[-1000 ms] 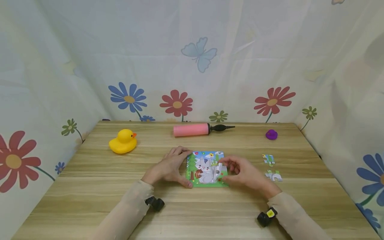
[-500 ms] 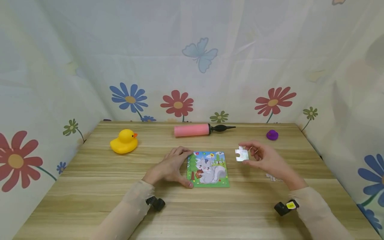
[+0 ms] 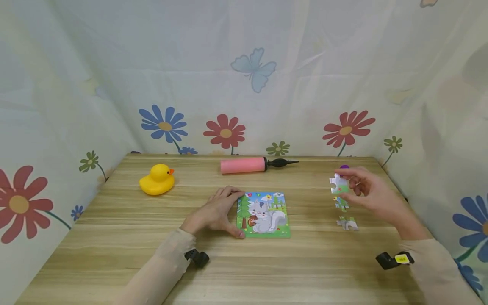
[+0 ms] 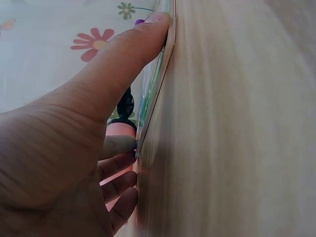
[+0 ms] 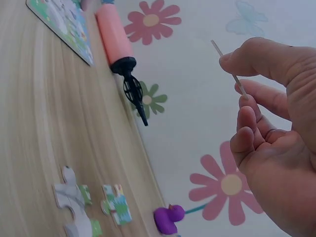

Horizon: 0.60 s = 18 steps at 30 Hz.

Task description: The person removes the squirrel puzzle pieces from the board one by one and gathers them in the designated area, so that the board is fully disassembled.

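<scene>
Right hand (image 3: pixel 371 192) was raised above the table (image 3: pixel 114 237) at the right side, pinching a puzzle piece (image 3: pixel 338 184) between thumb and fingers — piece held off the surface, in the wrist view edge-on as a thin sliver (image 5: pixel 229 69). It sat well apart from the puzzle board (image 3: pixel 264 214), out to the board's right.

Directly below the held piece, two loose pieces (image 3: pixel 342 203) lay flat on the wood, one just behind the other (image 3: pixel 347 223); neither was touched.

Left hand (image 3: pixel 215 213) rested flat against the board's left edge, fingers relaxed along the far corner, thumb (image 4: pixel 123 59) pressed along the near-left edge — steadying it, not gripping.

Board showed a grey squirrel picture and lay flat, centre of table.

Along the back: yellow rubber duck (image 3: pixel 157 180) to the left, pink air pump (image 3: pixel 251 164) in the middle, small purple toy (image 5: pixel 168 218) at the right, mostly hidden behind the right hand in the head view.
</scene>
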Motion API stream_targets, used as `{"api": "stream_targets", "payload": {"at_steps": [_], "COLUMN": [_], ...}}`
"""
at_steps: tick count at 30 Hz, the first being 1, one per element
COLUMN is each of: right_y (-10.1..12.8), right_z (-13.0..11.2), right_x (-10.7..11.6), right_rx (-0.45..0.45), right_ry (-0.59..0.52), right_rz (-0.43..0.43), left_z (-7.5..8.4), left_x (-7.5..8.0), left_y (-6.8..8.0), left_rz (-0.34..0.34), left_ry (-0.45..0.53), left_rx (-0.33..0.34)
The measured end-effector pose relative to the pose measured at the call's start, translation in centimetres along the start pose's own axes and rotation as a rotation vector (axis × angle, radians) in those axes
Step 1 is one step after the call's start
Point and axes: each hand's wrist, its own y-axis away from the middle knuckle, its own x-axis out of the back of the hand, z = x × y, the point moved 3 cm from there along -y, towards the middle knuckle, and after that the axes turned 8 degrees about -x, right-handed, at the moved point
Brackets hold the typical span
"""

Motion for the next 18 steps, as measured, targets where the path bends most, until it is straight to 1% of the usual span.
{"api": "stream_targets", "payload": {"at_steps": [4, 7, 12, 18], "right_y": [0.7, 1.2, 2.0, 3.2], "right_z": [0.3, 0.4, 0.4, 1.0], "right_x": [1.3, 2.0, 2.7, 3.1], "right_rx": [-0.019, -0.027, -0.023, -0.028], "right_ry": [0.045, 0.060, 0.055, 0.024], "right_rz": [0.048, 0.067, 0.072, 0.052], "left_z": [-0.2, -0.2, -0.1, 0.0], "left_x": [-0.1, -0.2, 0.0, 0.0], "left_y": [-0.1, -0.1, -0.1, 0.0], "left_rz": [0.004, 0.007, 0.003, 0.005], "left_ry": [-0.004, -0.008, -0.004, -0.006], "left_rx": [-0.007, -0.012, -0.015, -0.012]}}
